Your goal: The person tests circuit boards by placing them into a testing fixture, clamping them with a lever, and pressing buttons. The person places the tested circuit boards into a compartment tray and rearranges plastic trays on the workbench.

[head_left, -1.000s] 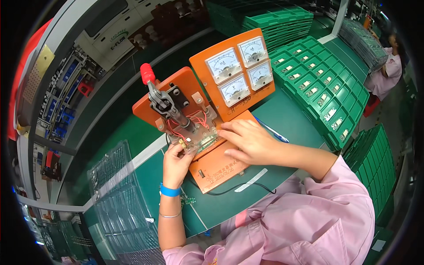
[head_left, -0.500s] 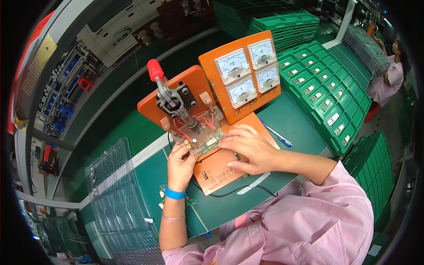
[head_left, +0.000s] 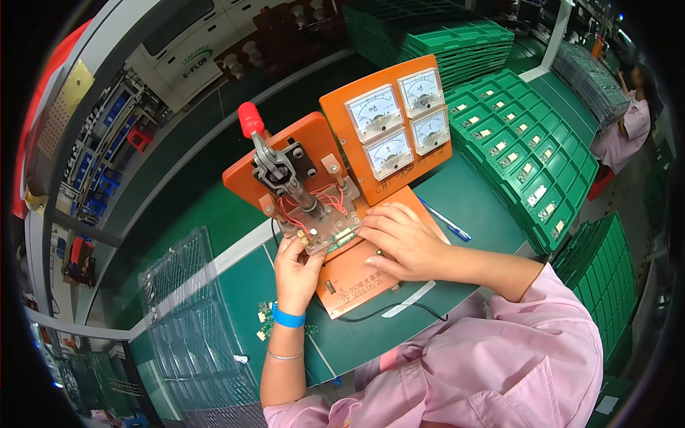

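A test fixture with an orange upright panel (head_left: 239, 175) and a red-handled toggle clamp (head_left: 275, 167) stands before me. Under its clear plate (head_left: 328, 227), with red wires, lies a small green circuit board (head_left: 341, 239). My left hand (head_left: 296, 274) is closed at the board's left end, thumb and fingers pinching there; the exact contact is partly hidden. Resting over the orange base (head_left: 357, 289), my right hand (head_left: 407, 246) has its fingers stretched toward the board's right end, thumb apart. An orange panel with several dial meters (head_left: 389, 153) rises behind.
Right of the fixture lie a blue pen (head_left: 446, 221) and a green compartment tray (head_left: 492, 167) holding small boards. Loose green boards (head_left: 265, 321) sit beside my left wrist. Clear plastic trays (head_left: 193, 314) are at left, stacked green trays (head_left: 460, 39) behind. A black cable (head_left: 399, 308) crosses the front.
My left wrist has shifted slightly right, showing more of the loose boards beside it. My right hand stays almost in place, and the whole view has moved a little.
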`<action>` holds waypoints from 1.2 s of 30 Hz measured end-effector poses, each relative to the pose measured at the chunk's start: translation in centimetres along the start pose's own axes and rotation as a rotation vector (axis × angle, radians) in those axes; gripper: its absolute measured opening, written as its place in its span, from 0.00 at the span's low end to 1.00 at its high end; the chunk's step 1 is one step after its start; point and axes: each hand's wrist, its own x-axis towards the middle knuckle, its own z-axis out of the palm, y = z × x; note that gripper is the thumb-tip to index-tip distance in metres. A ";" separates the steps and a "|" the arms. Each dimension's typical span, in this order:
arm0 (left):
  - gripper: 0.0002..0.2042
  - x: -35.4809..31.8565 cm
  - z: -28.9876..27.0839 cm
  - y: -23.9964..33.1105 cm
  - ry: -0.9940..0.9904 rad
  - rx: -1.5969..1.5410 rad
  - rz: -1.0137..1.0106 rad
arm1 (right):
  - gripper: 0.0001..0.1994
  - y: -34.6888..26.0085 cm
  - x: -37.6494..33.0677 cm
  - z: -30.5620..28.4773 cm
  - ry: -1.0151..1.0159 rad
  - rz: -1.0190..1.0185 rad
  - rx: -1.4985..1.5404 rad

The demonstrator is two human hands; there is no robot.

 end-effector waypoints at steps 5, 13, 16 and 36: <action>0.11 0.0 0.0 0.3 0.008 -0.060 0.019 | 0.23 -0.8 0.3 0.0 -0.076 -0.027 -0.167; 0.10 -2.1 -1.0 0.9 0.133 0.041 0.075 | 0.14 -0.5 3.9 -4.6 0.001 -0.016 -0.099; 0.09 -4.4 -1.8 -0.6 0.231 0.147 0.116 | 0.10 -1.0 11.6 -7.9 0.365 -0.034 -0.032; 0.06 -5.1 0.8 -0.8 0.191 0.178 0.430 | 0.10 -0.9 -1.7 -3.0 -0.070 0.081 0.048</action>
